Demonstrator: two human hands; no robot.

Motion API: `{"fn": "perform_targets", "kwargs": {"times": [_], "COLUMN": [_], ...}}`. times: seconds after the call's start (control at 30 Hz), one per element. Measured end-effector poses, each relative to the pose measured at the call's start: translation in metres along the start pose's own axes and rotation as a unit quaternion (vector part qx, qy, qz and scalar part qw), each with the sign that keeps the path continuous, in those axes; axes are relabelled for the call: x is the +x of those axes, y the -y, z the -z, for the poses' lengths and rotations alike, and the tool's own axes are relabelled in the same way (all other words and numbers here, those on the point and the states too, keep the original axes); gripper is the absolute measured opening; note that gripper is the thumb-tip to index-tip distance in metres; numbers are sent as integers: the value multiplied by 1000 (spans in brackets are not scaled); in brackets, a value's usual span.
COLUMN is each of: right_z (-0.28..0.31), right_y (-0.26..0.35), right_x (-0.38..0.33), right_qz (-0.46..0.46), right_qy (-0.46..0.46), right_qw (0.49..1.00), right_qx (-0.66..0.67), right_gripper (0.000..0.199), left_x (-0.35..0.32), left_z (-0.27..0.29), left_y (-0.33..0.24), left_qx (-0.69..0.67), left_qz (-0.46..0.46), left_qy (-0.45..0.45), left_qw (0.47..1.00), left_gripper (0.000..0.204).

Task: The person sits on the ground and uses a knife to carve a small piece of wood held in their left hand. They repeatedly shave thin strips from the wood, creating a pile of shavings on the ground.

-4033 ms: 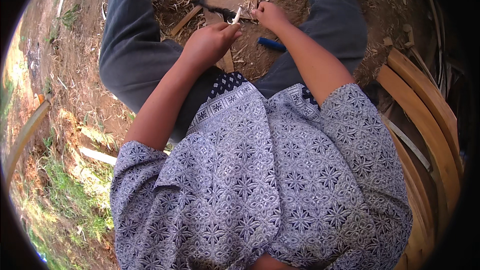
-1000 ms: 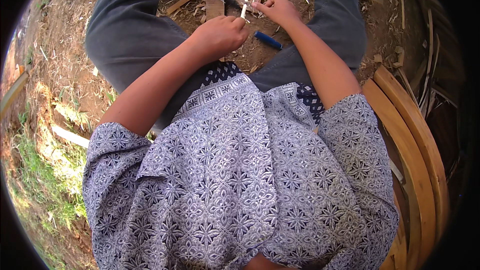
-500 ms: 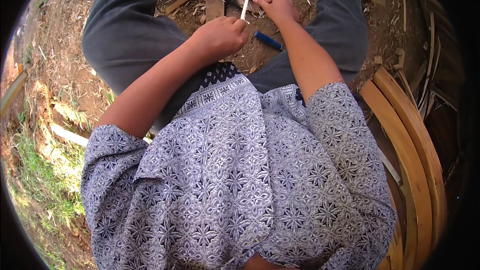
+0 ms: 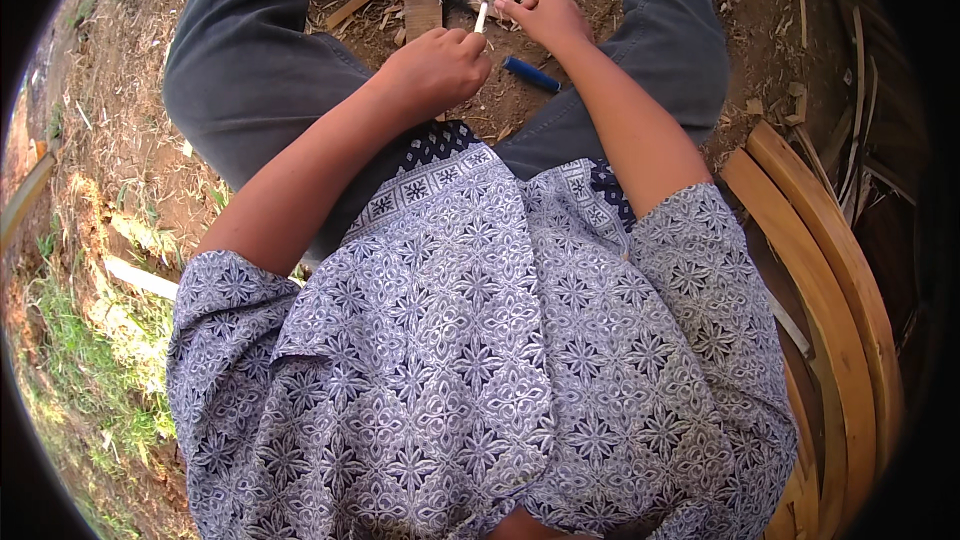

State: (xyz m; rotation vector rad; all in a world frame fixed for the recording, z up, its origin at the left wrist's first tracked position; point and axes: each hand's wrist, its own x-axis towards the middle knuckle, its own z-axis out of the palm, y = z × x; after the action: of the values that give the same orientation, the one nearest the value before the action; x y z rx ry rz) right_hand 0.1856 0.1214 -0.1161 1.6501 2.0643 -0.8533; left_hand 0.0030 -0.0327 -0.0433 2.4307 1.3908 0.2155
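Dirt ground (image 4: 560, 125) | hands: left (image 4: 437, 68), right (image 4: 545, 18) grip pale stick (image 4: 482, 12)

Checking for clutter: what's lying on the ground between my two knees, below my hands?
In the head view, a blue pen-like tool lies on bare dirt below the right hand, beside the left hand.

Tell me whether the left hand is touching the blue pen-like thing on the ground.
Apart. In the head view the left hand is closed around a thin pale stick, and bare dirt shows between it and the blue pen-like thing.
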Motion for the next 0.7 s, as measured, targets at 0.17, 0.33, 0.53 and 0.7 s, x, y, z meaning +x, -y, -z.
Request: {"fn": "perform_targets", "kwargs": {"times": [0.17,0.33,0.53,0.7], "right_z": [-4,-3,11,14], "right_y": [4,-8,-3,6], "right_x": [15,16,-7,-21], "right_qz": [-50,-36,22,17], "right_qy": [-23,-15,26,4], "right_qw": [998,999,999,1000], "right_qx": [-15,-11,5,-4], "right_gripper": [53,55,61,60], "left_x": [0,0,-1,1], "left_z": [1,4,4,5], "left_y": [-1,-4,1,1], "left_qx": [11,-2,-50,-73], "left_qz": [-7,4,17,22], "left_qy": [-2,-4,9,22], "left_qw": [1000,1000,999,997], "left_gripper": [9,11,11,12]}}
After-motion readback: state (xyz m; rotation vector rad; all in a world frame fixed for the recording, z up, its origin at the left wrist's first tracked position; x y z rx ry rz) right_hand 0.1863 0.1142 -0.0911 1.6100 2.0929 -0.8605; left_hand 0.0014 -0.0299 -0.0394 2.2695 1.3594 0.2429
